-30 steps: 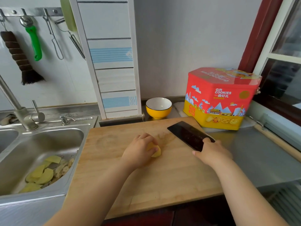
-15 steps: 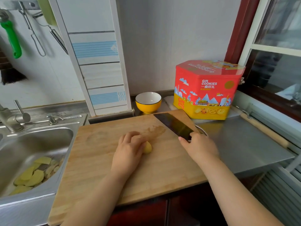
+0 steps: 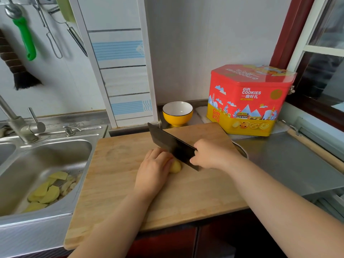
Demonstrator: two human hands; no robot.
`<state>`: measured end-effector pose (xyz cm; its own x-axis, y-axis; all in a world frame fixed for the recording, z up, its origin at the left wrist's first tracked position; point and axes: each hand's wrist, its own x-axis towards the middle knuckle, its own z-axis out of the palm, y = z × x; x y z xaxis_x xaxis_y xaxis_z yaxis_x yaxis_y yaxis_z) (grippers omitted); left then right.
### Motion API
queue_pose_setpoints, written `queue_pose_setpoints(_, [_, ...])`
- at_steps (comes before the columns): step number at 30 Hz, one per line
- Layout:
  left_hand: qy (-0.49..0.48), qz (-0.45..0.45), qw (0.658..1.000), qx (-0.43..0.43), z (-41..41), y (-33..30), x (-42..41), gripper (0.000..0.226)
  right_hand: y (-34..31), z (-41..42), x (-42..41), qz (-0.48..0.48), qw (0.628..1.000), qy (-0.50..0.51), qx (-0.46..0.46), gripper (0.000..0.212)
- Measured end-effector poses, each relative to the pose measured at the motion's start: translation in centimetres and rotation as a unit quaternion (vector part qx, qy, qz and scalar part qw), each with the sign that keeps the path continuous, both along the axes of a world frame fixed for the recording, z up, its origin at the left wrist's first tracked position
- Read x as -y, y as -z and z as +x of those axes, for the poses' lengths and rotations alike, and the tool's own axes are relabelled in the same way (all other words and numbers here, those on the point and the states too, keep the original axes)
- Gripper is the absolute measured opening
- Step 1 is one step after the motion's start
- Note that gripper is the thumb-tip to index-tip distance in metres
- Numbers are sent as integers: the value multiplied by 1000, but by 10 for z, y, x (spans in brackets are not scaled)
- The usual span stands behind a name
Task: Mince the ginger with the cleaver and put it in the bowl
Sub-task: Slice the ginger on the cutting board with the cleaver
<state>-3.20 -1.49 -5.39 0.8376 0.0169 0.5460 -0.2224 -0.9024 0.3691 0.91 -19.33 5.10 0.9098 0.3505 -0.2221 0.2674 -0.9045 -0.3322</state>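
Observation:
A small yellow piece of ginger (image 3: 176, 166) lies near the middle of the wooden cutting board (image 3: 115, 183). My left hand (image 3: 154, 170) presses down on its left side and covers most of it. My right hand (image 3: 214, 154) grips the handle of a black cleaver (image 3: 171, 144). Its blade slants from the back left toward me and stands just to the right of the ginger, close against my left fingers. An empty yellow bowl (image 3: 177, 113) with a white inside stands behind the board by the wall.
A red and yellow cookie tin (image 3: 249, 101) stands at the back right of the steel counter (image 3: 290, 164). Left of the board is a steel sink (image 3: 37, 155) holding yellow peelings (image 3: 48, 190), with a tap (image 3: 16, 123). Utensils hang on the wall. A rolling pin (image 3: 316, 153) lies at the right.
My right hand has swung the cleaver left, from lying flat off to the right, until its blade stands beside the ginger. My left hand has stayed on the ginger. The camera has shifted.

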Motion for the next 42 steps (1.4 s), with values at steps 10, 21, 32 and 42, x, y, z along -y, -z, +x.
queue_pose_setpoints(10, [-15, 22, 1000, -5, 4, -5, 3, 9, 0, 5, -7, -23, 999, -13, -47, 57])
queue_pose_setpoints(21, [-11, 35, 998, -56, 10, -7, 2, 13, -19, -5, -7, -57, 997, -49, 28, 35])
queue_pose_setpoints(32, [-4, 21, 998, -51, 9, -8, 3, 11, -21, 3, -13, -44, 997, -24, -51, 31])
queue_pose_setpoints(42, [-6, 15, 1000, -25, 9, -5, 3, 8, -10, 12, -28, -55, 994, -16, -95, 26])
